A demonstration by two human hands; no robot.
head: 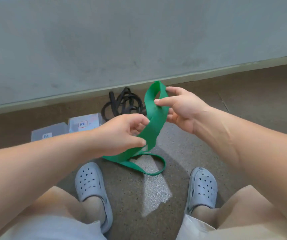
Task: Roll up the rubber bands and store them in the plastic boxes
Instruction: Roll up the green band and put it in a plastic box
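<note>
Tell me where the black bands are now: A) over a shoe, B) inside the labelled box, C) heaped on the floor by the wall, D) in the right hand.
C: the black bands lie tangled on the floor below the wall; the left hand and right hand hold only the green band.

The band was plain bright green. The heap of bands behind it was black. The smaller box was cloudy clear. The larger box was the same, with a white label edged in red and written in blue. The clogs were pale blue-grey, dotted with dark holes. The floor was speckled brown-grey, the wall dull grey-green, the shorts cream.
</note>
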